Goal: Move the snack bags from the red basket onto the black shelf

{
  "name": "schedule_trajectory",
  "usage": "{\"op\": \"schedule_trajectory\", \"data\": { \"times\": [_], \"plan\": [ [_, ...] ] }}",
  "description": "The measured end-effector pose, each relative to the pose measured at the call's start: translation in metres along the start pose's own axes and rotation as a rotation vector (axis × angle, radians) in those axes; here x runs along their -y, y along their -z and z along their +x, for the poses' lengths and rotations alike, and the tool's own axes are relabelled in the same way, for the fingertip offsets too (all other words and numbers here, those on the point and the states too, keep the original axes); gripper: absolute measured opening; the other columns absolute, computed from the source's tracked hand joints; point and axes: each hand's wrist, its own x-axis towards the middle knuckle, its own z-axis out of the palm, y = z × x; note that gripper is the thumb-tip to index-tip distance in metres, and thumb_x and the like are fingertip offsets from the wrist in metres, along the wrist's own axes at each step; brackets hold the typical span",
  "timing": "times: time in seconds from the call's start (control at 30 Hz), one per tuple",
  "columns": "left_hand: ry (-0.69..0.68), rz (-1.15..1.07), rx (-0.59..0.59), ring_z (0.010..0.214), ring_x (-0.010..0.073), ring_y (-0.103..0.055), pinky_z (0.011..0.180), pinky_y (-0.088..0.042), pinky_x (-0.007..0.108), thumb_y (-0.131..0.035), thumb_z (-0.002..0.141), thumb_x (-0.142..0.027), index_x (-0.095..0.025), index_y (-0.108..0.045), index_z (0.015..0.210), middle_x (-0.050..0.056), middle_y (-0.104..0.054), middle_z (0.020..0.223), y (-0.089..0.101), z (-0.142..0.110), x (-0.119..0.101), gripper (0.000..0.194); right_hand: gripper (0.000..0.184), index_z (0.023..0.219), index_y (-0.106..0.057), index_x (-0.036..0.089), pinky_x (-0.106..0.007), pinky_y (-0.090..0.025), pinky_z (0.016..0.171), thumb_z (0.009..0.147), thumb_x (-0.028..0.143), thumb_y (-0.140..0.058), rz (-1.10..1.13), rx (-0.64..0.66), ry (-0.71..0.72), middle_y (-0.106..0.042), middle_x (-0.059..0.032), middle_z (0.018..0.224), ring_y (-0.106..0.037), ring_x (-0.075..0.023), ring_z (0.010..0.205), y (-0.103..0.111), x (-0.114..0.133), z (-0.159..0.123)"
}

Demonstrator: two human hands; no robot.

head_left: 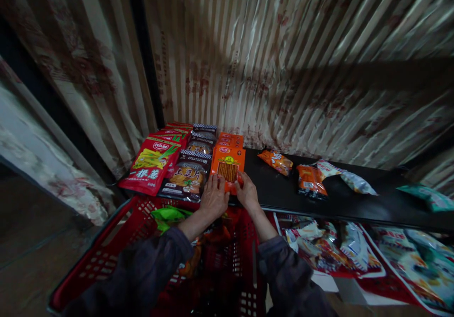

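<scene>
Both my hands rest on the near end of an orange snack packet (228, 164) lying on a black shelf (340, 198). My left hand (213, 198) lies on its lower left corner with the fingers together. My right hand (246, 193) grips its lower right corner. More orange packets (230, 140) are stacked behind it. Left of it lie black chip packets (186, 177) and red packets (153, 164) in rows. A red shopping basket (117, 241) stands just below my arms with green and orange packets inside.
Loose snack packets (310, 180) lie scattered along the shelf to the right, with a teal one (427, 196) at the far end. A lower shelf (354, 250) holds more bags. Striped curtains hang behind the shelf and at the left.
</scene>
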Motion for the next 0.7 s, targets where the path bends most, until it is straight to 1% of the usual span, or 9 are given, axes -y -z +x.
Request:
{"op": "schedule_trajectory", "data": {
  "times": [0.1,0.17,0.3,0.4,0.47,0.53,0.6,0.63,0.7],
  "plan": [
    [-0.029,0.008,0.006,0.142,0.0382,-0.033,0.114,-0.031,0.049,-0.044,0.092,-0.030,0.004,-0.041,0.141,0.030,-0.040,0.148,0.000,-0.001,0.000,0.059,0.042,0.124,-0.063,0.013,-0.044,-0.042,0.110,0.084,0.020,-0.051,-0.022,0.030,-0.003,-0.065,-0.0152,0.125,-0.054,-0.0281,0.127,0.002,0.000,-0.001],
    [-0.046,0.006,0.007,0.143,0.0375,-0.031,0.115,-0.030,0.050,-0.044,0.092,-0.031,0.004,-0.040,0.140,0.029,-0.040,0.149,0.000,0.001,-0.001,0.060,0.043,0.124,-0.063,0.012,-0.044,-0.040,0.111,0.084,0.021,-0.052,-0.039,0.055,-0.011,-0.065,-0.0161,0.126,-0.052,-0.0285,0.129,0.003,-0.001,-0.002],
    [-0.053,-0.006,0.048,0.143,0.0373,-0.031,0.115,-0.030,0.050,-0.044,0.091,-0.031,0.006,-0.040,0.140,0.031,-0.039,0.148,0.001,0.003,-0.002,0.061,0.046,0.127,-0.061,0.012,-0.045,-0.040,0.111,0.083,0.018,-0.052,-0.079,0.096,-0.021,-0.062,-0.0168,0.130,-0.049,-0.0284,0.131,0.002,-0.003,0.000],
    [-0.071,-0.013,0.060,0.144,0.0359,-0.030,0.117,-0.028,0.049,-0.043,0.092,-0.028,0.007,-0.041,0.139,0.031,-0.038,0.149,0.006,0.000,-0.004,0.059,0.046,0.127,-0.060,0.012,-0.046,-0.038,0.112,0.082,0.016,-0.053,-0.088,0.079,-0.008,-0.059,-0.0171,0.134,-0.047,-0.0284,0.134,0.001,-0.003,0.000],
    [-0.098,-0.017,0.066,0.144,0.0342,-0.030,0.117,-0.028,0.048,-0.043,0.092,-0.026,0.006,-0.043,0.138,0.029,-0.040,0.149,0.010,-0.006,-0.005,0.056,0.045,0.125,-0.061,0.012,-0.049,-0.034,0.114,0.081,0.016,-0.053,-0.100,0.049,-0.001,-0.055,-0.0176,0.139,-0.043,-0.0288,0.137,0.002,-0.001,-0.002],
    [-0.110,-0.015,0.059,0.144,0.0336,-0.030,0.118,-0.028,0.047,-0.044,0.092,-0.025,0.004,-0.044,0.138,0.028,-0.040,0.149,0.014,-0.013,-0.007,0.055,0.045,0.124,-0.061,0.011,-0.052,-0.029,0.116,0.080,0.015,-0.052,-0.121,0.034,0.021,-0.050,-0.0187,0.144,-0.036,-0.0291,0.141,0.003,0.004,-0.005],
    [-0.105,-0.011,0.027,0.145,0.0336,-0.028,0.118,-0.028,0.047,-0.045,0.090,-0.022,0.002,-0.045,0.139,0.027,-0.037,0.152,0.018,-0.020,-0.009,0.054,0.045,0.124,-0.061,0.009,-0.053,-0.026,0.118,0.080,0.014,-0.050,-0.132,0.029,0.066,-0.045,-0.0191,0.148,-0.030,-0.0283,0.145,0.006,0.012,-0.012],
    [-0.103,-0.011,0.007,0.146,0.0334,-0.027,0.118,-0.028,0.047,-0.046,0.090,-0.020,0.001,-0.045,0.139,0.026,-0.035,0.153,0.020,-0.022,-0.010,0.054,0.045,0.124,-0.060,0.009,-0.053,-0.026,0.118,0.081,0.014,-0.049,-0.129,0.025,0.091,-0.043,-0.0186,0.149,-0.028,-0.0277,0.145,0.008,0.018,-0.017],
    [-0.116,-0.022,-0.021,0.147,0.0328,-0.025,0.118,-0.028,0.047,-0.045,0.088,-0.015,0.001,-0.047,0.138,0.026,-0.035,0.153,0.026,-0.027,-0.011,0.052,0.043,0.125,-0.061,0.011,-0.052,-0.028,0.118,0.084,0.015,-0.047,-0.109,0.012,0.127,-0.043,-0.0168,0.151,-0.029,-0.0267,0.145,0.013,0.029,-0.029]
  ]
}}
